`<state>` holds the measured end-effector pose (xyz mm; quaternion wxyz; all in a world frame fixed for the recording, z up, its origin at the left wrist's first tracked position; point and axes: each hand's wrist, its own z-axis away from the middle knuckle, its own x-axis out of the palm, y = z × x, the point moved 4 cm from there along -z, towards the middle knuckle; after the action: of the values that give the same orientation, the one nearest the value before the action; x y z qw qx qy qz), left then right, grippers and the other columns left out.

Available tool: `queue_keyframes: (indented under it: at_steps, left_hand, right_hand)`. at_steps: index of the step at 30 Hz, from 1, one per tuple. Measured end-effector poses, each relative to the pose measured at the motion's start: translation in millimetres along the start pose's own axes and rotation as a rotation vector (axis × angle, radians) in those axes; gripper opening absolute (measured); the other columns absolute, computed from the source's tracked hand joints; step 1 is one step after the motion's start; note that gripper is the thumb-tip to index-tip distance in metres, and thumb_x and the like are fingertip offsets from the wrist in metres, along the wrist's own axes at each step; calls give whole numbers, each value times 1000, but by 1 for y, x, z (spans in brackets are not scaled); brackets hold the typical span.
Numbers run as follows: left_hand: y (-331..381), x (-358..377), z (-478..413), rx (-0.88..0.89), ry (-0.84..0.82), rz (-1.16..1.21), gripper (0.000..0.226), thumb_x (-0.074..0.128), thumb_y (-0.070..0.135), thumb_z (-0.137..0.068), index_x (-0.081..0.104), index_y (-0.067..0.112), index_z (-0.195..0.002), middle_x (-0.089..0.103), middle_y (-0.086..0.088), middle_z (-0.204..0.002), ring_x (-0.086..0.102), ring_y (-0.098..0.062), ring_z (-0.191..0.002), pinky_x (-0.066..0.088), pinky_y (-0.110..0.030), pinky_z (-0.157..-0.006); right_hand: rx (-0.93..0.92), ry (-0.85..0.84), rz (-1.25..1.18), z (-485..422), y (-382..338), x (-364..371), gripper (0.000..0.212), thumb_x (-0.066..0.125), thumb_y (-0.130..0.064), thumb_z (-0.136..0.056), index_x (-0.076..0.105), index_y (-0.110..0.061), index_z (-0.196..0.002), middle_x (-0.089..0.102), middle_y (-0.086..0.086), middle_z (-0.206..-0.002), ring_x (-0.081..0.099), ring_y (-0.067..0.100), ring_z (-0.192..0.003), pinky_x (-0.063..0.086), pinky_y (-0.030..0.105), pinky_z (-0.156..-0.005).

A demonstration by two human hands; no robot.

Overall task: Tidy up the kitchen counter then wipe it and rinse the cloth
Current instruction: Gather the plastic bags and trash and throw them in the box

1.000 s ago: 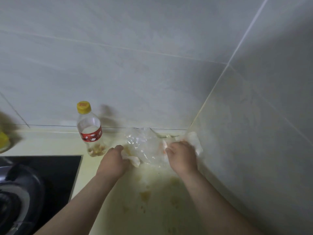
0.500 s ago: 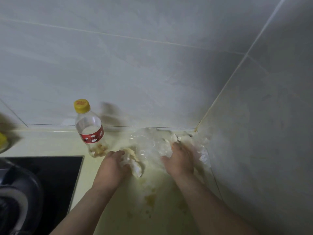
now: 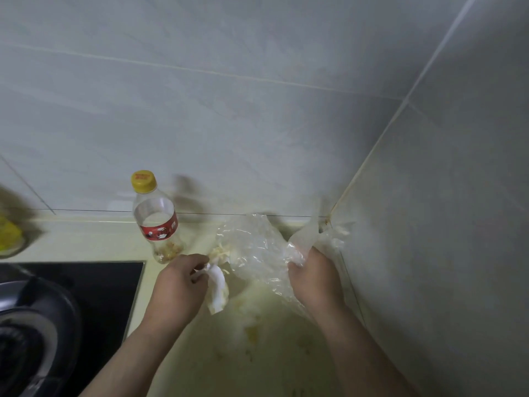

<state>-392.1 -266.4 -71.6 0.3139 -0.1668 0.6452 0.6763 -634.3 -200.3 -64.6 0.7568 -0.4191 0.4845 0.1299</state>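
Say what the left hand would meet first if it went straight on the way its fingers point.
Probably the clear plastic bag held by the right hand. The left hand, pinching a white paper wad, points right and away towards it; depth is unclear.

- One yellow-capped clear plastic bottle (image 3: 157, 222).
- One crumpled clear plastic bag (image 3: 257, 253).
- One crumpled white tissue (image 3: 218, 289).
- One black hob (image 3: 94, 285).
- Two hands: left hand (image 3: 177, 287), right hand (image 3: 312, 279).

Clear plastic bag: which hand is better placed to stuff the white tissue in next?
Left, probably. The left hand pinches the crumpled white tissue right beside the clear plastic bag, while the right hand is occupied gripping the bag near the wall corner.
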Motion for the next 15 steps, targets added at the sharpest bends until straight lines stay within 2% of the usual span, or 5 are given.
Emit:
queue_keyframes:
  at_steps: [2,4,9,12,15]
  left_hand:
    - [7,-10,16,-3,10,15,28,56,5,-88,65,28,-101,63,9,-95,57,2,-81,36,-8,-63]
    - [12,-19,32,-11,18,28,28,57,4,-87,66,28,-98,64,10,-91,58,0,-79,38,-11,-62]
    - [18,-47,77,-10,67,24,27,61,4,-86,67,26,-100,60,18,-90,58,1,-80,38,-9,-64]
    - [23,-68,108,4,101,33,31,60,4,-86,63,35,-91,62,16,-88,60,-2,-78,41,-11,-62]
    - [22,-90,139,12,158,55,47,61,3,-85,53,48,-79,63,15,-88,61,-3,-78,44,-14,-63]
  right_hand:
    - [-9,-12,9,15,-2,-8,22,58,-33,-92,59,-15,-104,63,-1,-95,63,23,-97,41,26,-70]
    - [-7,-36,-9,28,-4,-15,27,58,-35,-90,60,-14,-108,65,0,-99,63,22,-96,48,27,-73]
    - [-50,-79,-101,64,-13,-32,39,56,-38,-84,60,-25,-120,67,-6,-105,65,17,-95,56,34,-82]
    - [-96,-102,-150,88,-21,-38,42,57,-39,-84,59,-23,-122,67,-8,-110,63,15,-98,55,35,-86]
    - [-135,-125,-186,115,-30,-41,42,59,-35,-86,59,-22,-126,65,-10,-110,59,11,-93,52,30,-84]
